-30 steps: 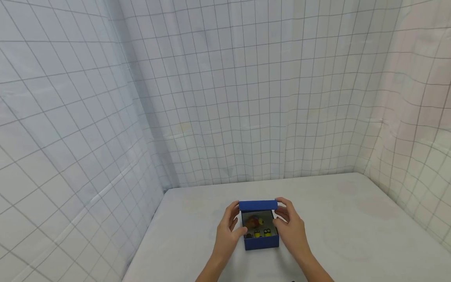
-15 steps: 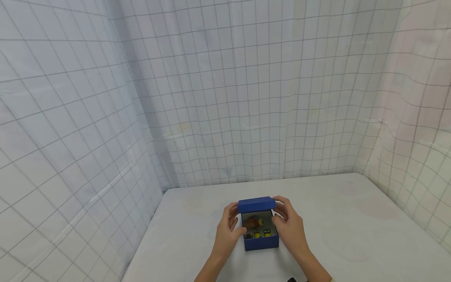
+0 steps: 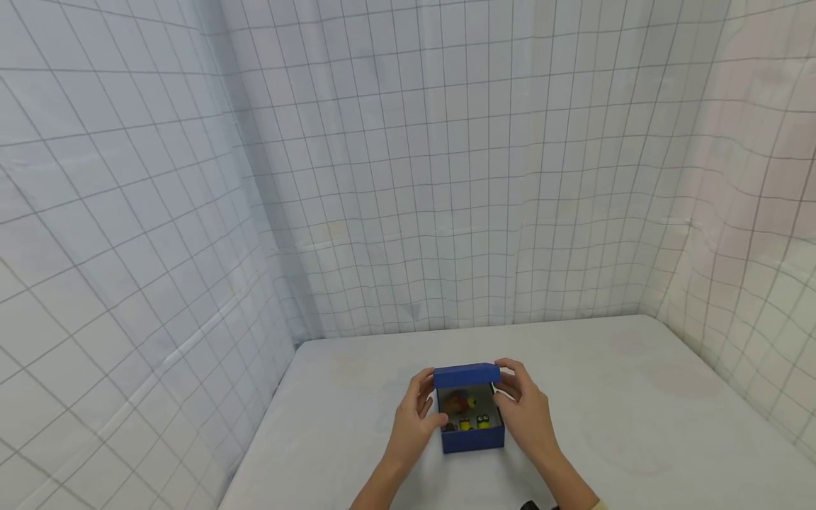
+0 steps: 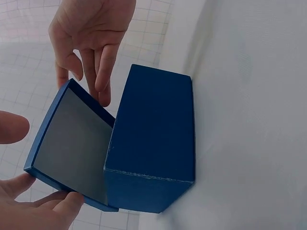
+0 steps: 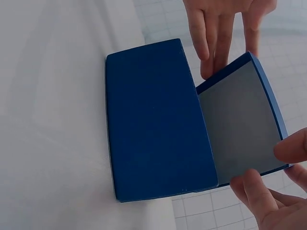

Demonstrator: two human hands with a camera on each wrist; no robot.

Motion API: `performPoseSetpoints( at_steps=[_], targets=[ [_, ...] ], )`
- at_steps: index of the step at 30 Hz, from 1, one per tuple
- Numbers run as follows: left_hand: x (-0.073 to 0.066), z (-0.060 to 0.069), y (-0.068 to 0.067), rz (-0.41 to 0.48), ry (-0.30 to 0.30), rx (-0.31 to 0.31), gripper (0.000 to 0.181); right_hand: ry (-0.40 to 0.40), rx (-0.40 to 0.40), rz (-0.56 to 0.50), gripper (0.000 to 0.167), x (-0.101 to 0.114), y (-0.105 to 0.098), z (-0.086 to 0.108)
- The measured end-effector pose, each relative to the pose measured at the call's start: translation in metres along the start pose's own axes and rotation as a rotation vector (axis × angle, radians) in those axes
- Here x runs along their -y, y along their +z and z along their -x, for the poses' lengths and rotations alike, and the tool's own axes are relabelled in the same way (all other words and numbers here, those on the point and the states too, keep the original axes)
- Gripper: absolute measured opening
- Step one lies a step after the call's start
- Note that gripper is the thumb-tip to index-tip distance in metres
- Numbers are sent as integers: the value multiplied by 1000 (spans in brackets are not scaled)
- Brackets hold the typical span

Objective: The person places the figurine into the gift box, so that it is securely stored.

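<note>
A blue box (image 3: 473, 440) stands on the white table, its top uncovered toward me in the head view. Inside lie small yellow goggle-eyed figures (image 3: 483, 421) and a blurred red, brown and yellow toy (image 3: 457, 403). My left hand (image 3: 410, 428) grips the left end of the blue lid (image 3: 467, 375), while my right hand (image 3: 528, 419) grips its right end. Both wrist views show the lid's grey inside (image 4: 74, 143), tilted up behind the blue box wall (image 5: 156, 120). Whether lid and box are joined cannot be told.
The white tabletop (image 3: 612, 411) spreads around the box. White grid-patterned curtains (image 3: 408, 177) hang behind and on both sides. A small dark object (image 3: 529, 505) shows at the bottom edge by my right forearm.
The lid was level, then slanted with its right end higher, and now lies somewhat flatter. Both hands keep hold of it with only slight shifts. The box stays in place.
</note>
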State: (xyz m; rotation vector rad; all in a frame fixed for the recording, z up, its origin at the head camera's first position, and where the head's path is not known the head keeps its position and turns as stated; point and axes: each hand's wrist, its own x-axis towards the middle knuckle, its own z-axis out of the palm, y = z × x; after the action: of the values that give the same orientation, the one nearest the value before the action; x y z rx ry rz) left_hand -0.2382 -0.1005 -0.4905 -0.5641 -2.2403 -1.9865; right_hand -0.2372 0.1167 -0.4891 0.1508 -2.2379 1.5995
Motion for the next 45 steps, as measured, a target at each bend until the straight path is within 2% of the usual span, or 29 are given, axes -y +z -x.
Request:
performPoseSetpoints(
  at_steps=[11,22,30,41,45],
  targets=[
    [0,11,2,18,-38,11,77,29,22,4,52,1,-3,12],
    [4,25,5,32,-60,23,76,74,17,42,39,-3,-4,21],
    [3,30,9,39,-72,7,71,125,9,15,35,-2,-7,25],
    [6,34,12,6,-62,-7,71,196,5,54,32,-5,-6,28],
    [6,35,13,5,-81,-1,72,219,21,44,31,-6,-7,28]
  ],
)
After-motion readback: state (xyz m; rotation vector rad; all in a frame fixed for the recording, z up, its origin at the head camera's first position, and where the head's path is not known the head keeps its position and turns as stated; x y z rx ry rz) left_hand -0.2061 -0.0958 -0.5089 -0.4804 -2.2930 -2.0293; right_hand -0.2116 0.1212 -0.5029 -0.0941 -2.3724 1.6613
